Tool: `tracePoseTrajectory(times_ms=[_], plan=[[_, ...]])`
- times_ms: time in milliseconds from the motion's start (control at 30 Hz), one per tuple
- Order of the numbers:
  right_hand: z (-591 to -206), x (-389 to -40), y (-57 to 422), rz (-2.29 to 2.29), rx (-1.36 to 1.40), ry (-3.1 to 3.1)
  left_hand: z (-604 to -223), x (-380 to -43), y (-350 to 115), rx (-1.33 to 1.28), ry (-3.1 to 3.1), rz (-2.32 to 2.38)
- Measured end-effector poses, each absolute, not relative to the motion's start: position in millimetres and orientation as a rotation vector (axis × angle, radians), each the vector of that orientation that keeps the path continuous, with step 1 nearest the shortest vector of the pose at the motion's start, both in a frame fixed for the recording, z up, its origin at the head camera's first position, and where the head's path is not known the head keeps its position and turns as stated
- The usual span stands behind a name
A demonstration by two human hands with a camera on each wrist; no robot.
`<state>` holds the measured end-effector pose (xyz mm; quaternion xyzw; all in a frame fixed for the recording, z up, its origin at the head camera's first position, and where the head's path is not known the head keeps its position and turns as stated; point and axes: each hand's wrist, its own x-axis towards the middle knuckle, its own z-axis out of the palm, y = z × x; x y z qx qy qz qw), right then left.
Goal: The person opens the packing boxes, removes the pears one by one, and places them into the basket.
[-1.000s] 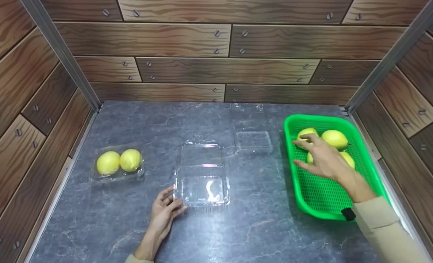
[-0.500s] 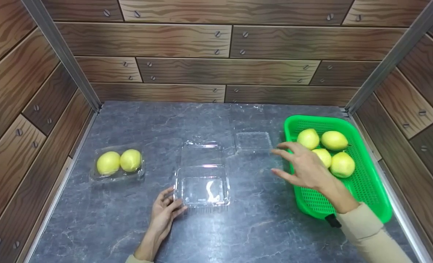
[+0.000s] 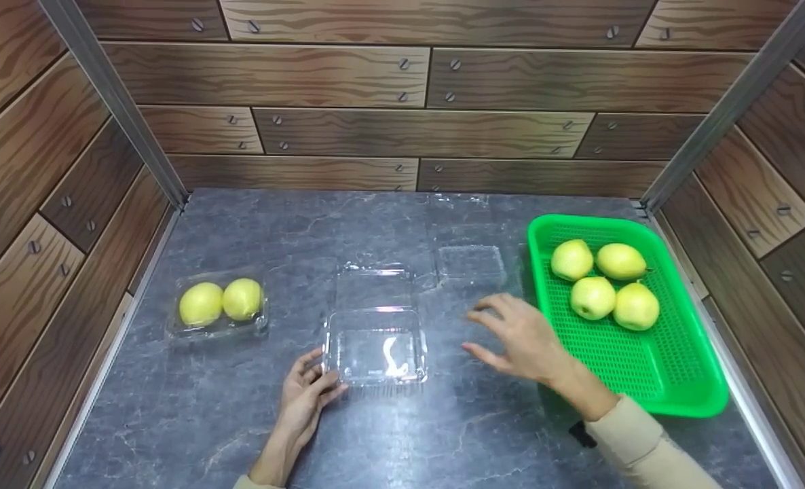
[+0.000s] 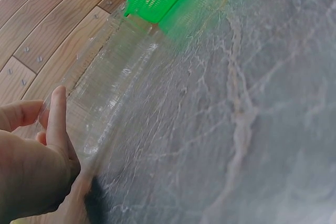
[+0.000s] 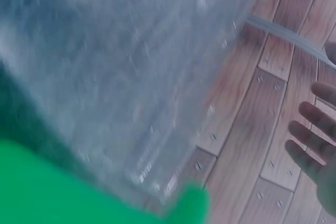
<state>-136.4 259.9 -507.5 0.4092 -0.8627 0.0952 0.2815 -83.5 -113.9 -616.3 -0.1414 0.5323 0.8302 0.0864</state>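
Note:
With thumb and fingers, my left hand (image 3: 304,390) pinches the near left rim of a clear plastic clamshell box (image 3: 375,346), which lies unfolded on the table. The left wrist view shows the same grip, fingers (image 4: 56,114) at the rim. My right hand (image 3: 518,339) is above the table between that box and the green basket (image 3: 647,404), its fingers spread and holding nothing. Several yellow-green pears (image 3: 592,297) lie toward the far end of the basket. At the left, another clear box (image 3: 218,331) contains two pears (image 3: 201,303).
A further clear plastic box (image 3: 472,263), unfolded, lies behind and right of the middle one. The grey marbled table (image 3: 172,421) is bounded by wood-patterned walls (image 3: 341,129) and metal corner posts (image 3: 114,88).
My right hand has come from over the basket leftward and nearer, toward the middle box, uncovering the pears beneath. My left hand and the boxes stay where they were.

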Motion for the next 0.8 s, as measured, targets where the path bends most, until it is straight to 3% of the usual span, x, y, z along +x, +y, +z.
tracePoseTrajectory(times_ms=[800], plan=[[-571.1, -110.8, 191.1, 0.296, 1.207, -2.126, -616.3, -83.3, -113.3, -0.415, 1.568, 2.49]])
